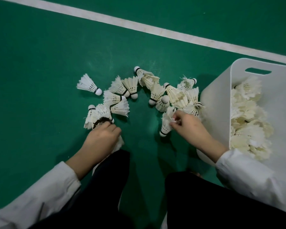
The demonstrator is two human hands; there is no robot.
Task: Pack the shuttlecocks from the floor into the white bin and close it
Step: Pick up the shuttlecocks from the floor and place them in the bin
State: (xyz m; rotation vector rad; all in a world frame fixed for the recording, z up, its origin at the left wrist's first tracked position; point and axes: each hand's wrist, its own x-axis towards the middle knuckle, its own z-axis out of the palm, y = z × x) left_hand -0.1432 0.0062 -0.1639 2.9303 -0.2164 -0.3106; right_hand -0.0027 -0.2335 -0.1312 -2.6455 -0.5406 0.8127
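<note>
Floor [40,63]: green court, white line [155,30] across.
Bin [215,100]: white, open-topped, right side, part-filled with shuttlecocks.
Loose shuttlecocks [132,86]: arc on floor, left of bin.
Left grip [102,139]: curled round one shuttlecock [120,143].
Right grip [186,124]: pinching another [166,124] near bin.

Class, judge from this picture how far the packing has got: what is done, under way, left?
Done: the white bin holds a heap of shuttlecocks. Under way: the right hand pinches a floor shuttlecock; the left hand grips a second shuttlecock. Left: the scattered shuttlecocks on the floor, and closing the open bin.
</note>
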